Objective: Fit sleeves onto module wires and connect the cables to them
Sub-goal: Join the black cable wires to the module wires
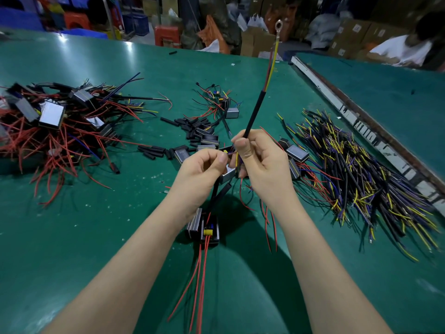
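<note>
You sit at a wide green work table (72, 237) whose glossy top throws back pale patches of overhead light near its far left edge. To your right a second green table (397, 97) butts up close, with a worn metal strip (361, 126) running diagonally along the seam between them. Beyond the far edge the room is a crowded storeroom: stacked cardboard boxes (354, 32) at the upper right, blue plastic crates (19, 20) at the upper left, red plastic stools (167, 36) on the floor, and white plastic bags (257, 21) heaped among them. A person in a white shirt (402, 50) leans over the far right table.
</note>
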Demonstrator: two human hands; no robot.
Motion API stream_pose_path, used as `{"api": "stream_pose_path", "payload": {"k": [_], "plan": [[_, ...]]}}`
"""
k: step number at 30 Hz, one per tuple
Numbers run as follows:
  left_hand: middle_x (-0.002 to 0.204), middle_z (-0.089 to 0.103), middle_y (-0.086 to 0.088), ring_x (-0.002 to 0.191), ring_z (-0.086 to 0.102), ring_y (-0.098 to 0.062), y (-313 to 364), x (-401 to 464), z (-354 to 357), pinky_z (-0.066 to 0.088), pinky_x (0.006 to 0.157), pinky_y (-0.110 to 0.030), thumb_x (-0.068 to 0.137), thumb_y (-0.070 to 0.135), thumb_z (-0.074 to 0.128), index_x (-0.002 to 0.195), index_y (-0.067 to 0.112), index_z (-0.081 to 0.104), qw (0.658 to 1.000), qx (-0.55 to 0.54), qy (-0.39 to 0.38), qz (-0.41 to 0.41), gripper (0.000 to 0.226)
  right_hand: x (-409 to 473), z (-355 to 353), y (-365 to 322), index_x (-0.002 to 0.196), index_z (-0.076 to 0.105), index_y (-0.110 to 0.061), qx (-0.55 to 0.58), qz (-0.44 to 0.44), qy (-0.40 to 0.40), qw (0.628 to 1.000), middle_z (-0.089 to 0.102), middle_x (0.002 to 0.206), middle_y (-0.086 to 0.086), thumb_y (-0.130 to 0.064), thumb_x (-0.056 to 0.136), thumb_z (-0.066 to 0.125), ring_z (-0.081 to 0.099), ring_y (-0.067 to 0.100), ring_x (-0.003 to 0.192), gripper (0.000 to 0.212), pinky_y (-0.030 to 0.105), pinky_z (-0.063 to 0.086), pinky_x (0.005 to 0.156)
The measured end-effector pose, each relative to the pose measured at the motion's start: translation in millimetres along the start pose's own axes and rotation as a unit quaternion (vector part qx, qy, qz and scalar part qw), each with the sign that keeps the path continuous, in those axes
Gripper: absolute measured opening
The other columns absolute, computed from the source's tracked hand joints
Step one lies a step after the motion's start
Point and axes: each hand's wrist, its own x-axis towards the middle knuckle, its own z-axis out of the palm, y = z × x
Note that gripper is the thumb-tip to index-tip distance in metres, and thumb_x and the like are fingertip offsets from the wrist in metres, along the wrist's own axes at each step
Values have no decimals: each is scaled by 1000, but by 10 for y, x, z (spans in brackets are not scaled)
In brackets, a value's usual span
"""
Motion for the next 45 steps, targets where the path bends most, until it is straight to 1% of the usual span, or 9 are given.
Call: {"api": "stream_pose_path", "payload": {"k": [5, 11, 14, 17, 22, 26, 33, 42, 45], "plan": [[65, 52, 9, 60, 45, 1, 18, -12, 19, 39, 64, -14, 96, 14, 51, 80, 15, 58, 999, 13, 21, 33, 17, 14, 9, 35, 88, 55, -28, -29, 5, 19, 999, 58, 62, -13, -35, 97, 50, 48, 9, 57, 13, 29, 41, 58], [76, 60, 0, 72, 51, -12, -17, 26, -13, 44, 72, -27, 95, 12, 55, 78, 21, 58, 990, 43, 124, 44, 19, -45, 154, 73, 90, 46, -30, 3, 32, -82, 996, 58, 61, -5, -29, 95, 48, 54, 28, 58, 5, 39, 45, 64], [73, 62, 2, 69, 54, -13, -48, 48, -48, 46, 73, -32, 94, 17, 57, 76, 23, 59, 986, 76, 145, 41, 19, -44, 165, 86, 92, 44, -27, 58, 61, -109, 990, 57, 57, -8, -24, 99, 44, 53, 12, 51, 8, 22, 41, 54], [75, 65, -7, 72, 57, -20, -56, 49, -59, 49, 76, -40, 94, 20, 57, 78, 20, 61, 989, 71, 126, 39, 16, -9, 100, 76, 91, 45, -20, 98, 100, -112, 984, 60, 57, -6, -19, 102, 43, 53, 10, 44, 12, 16, 40, 46], [77, 62, 12, 71, 53, -6, -81, 45, -58, 45, 75, -29, 94, 24, 56, 84, 29, 58, 979, 158, 115, 54, 12, 32, 15, 73, 94, 56, -17, 89, 165, -84, 979, 65, 66, -13, -26, 101, 47, 62, 8, 55, 14, 17, 42, 50], [95, 55, 1, 80, 45, -3, -66, 18, -60, 34, 74, -5, 97, 23, 52, 101, 15, 59, 940, 253, 172, 148, 11, 39, -22, 108, 89, 62, -25, 64, 163, -56, 983, 67, 68, -11, -27, 96, 56, 62, 4, 60, 10, 16, 44, 54], [75, 54, 0, 75, 53, -21, -46, -61, -4, 41, 66, -34, 87, 27, 66, 79, 10, 66, 898, 394, 65, 185, 19, 48, -9, 150, 89, 62, -17, 130, 192, 15, 973, 65, 62, -6, -20, 94, 60, 53, 2, 50, 6, 13, 43, 53], [78, 62, -1, 71, 51, -14, -39, 4, -25, 36, 67, -27, 92, 24, 59, 84, 16, 72, 959, 257, 71, 91, 17, 66, -6, 196, 85, 59, -19, 113, 194, 27, 974, 62, 61, -10, -30, 95, 58, 50, 3, 52, 15, 14, 42, 53], [77, 64, 2, 65, 49, -11, -40, 19, -30, 36, 64, -26, 90, 23, 61, 77, 32, 69, 975, 209, 47, 63, 18, 60, 2, 178, 82, 58, -20, 59, 160, 33, 985, 60, 70, -10, -32, 94, 60, 55, 6, 62, 17, 19, 44, 60]]}}
